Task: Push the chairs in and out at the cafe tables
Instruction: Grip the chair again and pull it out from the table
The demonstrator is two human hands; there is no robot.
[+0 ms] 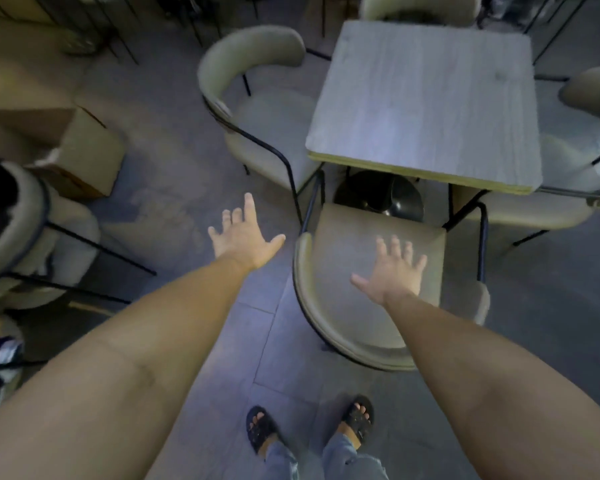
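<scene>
A beige upholstered chair with a curved back and black metal frame stands right in front of me, its seat partly tucked under a square grey wooden table. My right hand hovers open over the chair's seat, fingers spread, holding nothing. My left hand is stretched out open over the floor just left of the chair's back, apart from it. A second matching chair stands at the table's left side, a third at its right side, and a fourth at the far side.
A cardboard box lies on the floor at the left, beside another beige chair. The table's black round base shows under its front edge. My sandalled feet stand on grey floor tiles behind the near chair.
</scene>
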